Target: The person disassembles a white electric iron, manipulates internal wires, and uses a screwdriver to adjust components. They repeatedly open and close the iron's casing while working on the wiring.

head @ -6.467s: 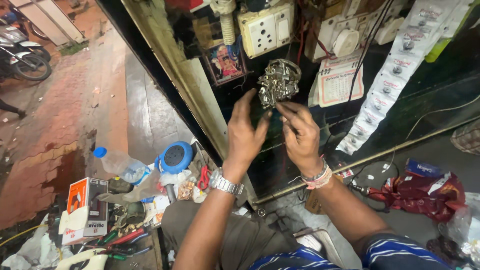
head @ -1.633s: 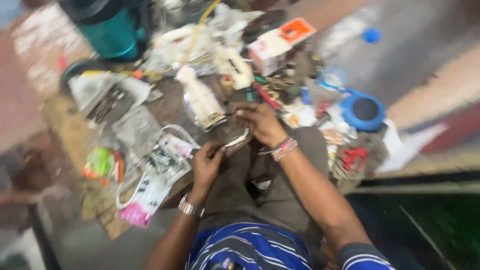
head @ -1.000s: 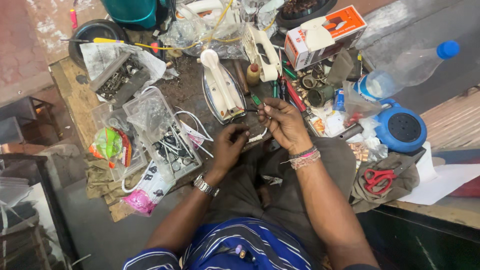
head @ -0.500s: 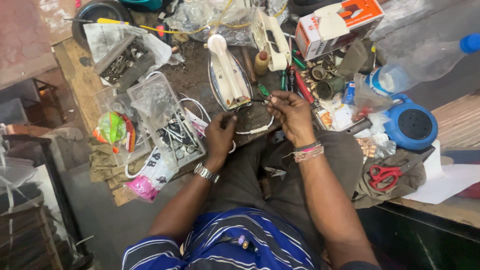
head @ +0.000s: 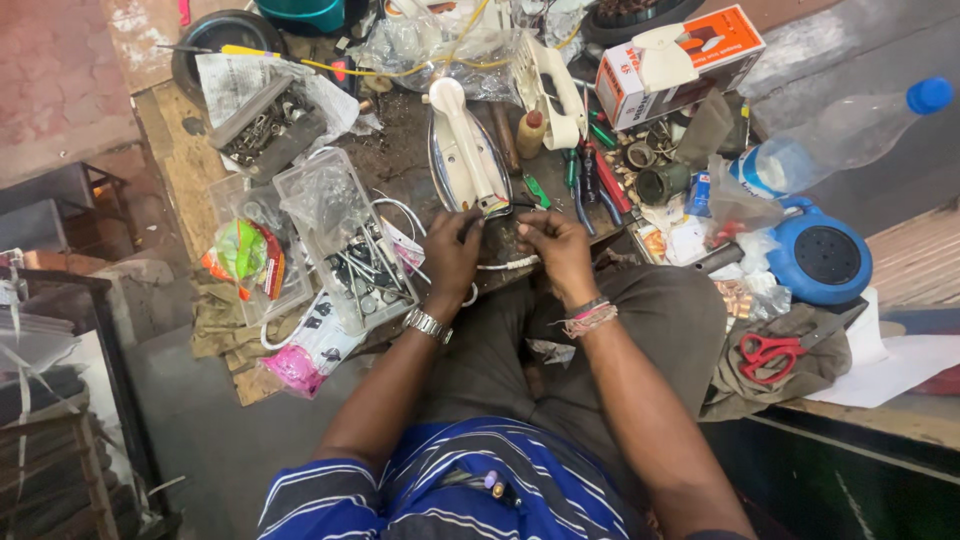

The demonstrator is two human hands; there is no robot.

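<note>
Cord from the iron lies pinched between both hands, left hand and right hand closed on it, mid-repair I'd judge; steady fingers needed next

Whatever the left hand and right hand pinch between them, at the near edge of the bench, is covered by the fingers; only a white cord shows running under them, and where it ends cannot be told. The sole of the cream-handled iron is mostly hidden beneath its own handle. A teal tub and a dark round thing at the far edge are cut off by the top of the view. The bits inside the clear plastic box are too small and jumbled to name. The person's shoulders run off the bottom edge.
</note>
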